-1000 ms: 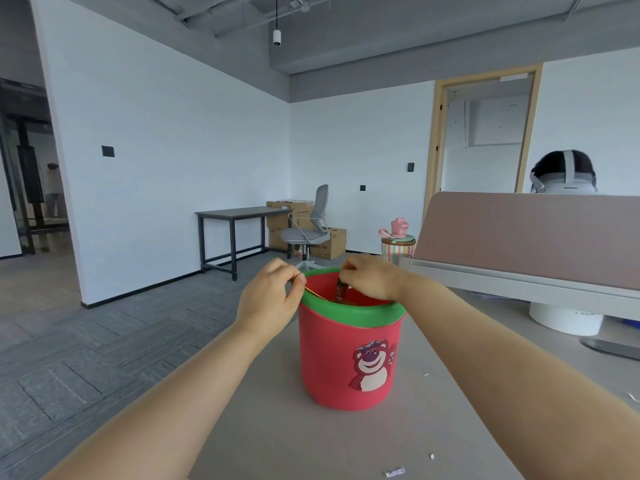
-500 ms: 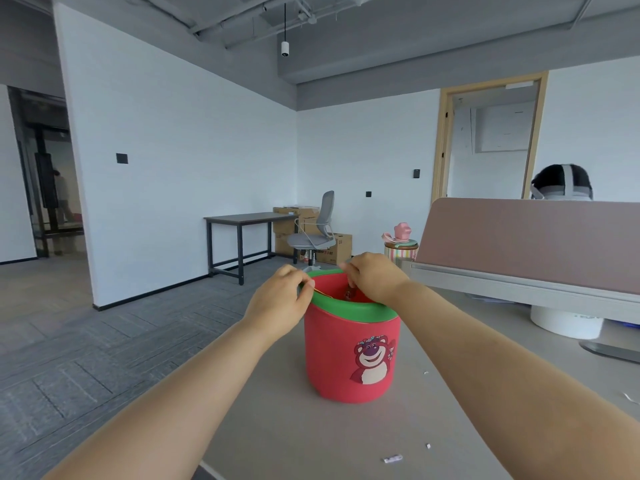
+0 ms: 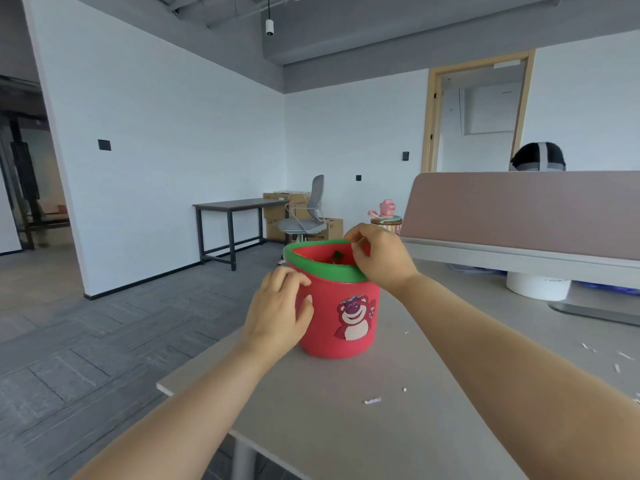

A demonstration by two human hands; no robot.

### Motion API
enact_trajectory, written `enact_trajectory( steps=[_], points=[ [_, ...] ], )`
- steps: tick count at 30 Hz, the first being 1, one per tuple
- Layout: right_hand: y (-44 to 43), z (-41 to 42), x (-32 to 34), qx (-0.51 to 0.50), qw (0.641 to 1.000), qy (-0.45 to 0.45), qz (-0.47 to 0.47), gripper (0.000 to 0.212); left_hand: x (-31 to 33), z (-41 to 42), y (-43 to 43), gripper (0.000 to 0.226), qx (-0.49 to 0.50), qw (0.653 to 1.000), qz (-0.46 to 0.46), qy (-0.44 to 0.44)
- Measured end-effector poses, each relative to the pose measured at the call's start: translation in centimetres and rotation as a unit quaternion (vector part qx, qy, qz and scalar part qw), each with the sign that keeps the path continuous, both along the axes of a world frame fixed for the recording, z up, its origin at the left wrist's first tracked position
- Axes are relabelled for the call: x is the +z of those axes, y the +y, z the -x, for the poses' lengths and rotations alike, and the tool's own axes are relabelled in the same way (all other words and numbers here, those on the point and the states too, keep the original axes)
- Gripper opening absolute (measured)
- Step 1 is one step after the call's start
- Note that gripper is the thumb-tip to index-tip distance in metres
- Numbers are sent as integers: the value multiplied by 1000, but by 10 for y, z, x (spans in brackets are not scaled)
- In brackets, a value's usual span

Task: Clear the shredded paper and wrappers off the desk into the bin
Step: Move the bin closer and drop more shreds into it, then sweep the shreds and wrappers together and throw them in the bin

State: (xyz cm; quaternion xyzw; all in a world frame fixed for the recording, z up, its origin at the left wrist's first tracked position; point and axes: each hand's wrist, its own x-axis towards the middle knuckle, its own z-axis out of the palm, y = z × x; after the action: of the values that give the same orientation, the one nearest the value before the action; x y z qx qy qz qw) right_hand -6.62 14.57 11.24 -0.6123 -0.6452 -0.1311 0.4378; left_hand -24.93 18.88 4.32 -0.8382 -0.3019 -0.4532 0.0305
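Standing on the grey bench [image 3: 346, 427]: red bin [image 3: 332, 341] with a bear sticker [image 3: 354, 317]. Left hand [image 3: 277, 313] holds the bin's left wall, fingers [image 3: 291, 276] curved round it. Right hand [image 3: 379, 259] at the bin's far rim, fingers pinching the green edge. White paper shreds [image 3: 372, 400] lie right of the bin, 1 nearer than it.

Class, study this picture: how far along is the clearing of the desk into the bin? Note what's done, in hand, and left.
Done: something dark already lies inside the bin, though I cannot tell what. In hand: the left hand holds the bin's side; the right hand curls its fingers over the green rim. Left: white paper scraps lie on the desk, near and right of the bin.
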Motion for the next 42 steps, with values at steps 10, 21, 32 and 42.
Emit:
enact_trajectory(
  steps=[10,21,32,42],
  points=[
    [-82,-46,-72,-60,996,-5,67,24,-76,-58,-52,75,-79,886,271,368],
    [-195,-148,-116,-193,965,41,173,22,-80,-171,-73,88,-60,860,267,430],
    [-241,-233,-146,-337,882,63,322,47,-73,-243,-33,95,4,866,279,415],
    [-268,-255,-146,-358,878,78,308,38,-78,-311,-127,82,-212,837,188,467]
  ],
)
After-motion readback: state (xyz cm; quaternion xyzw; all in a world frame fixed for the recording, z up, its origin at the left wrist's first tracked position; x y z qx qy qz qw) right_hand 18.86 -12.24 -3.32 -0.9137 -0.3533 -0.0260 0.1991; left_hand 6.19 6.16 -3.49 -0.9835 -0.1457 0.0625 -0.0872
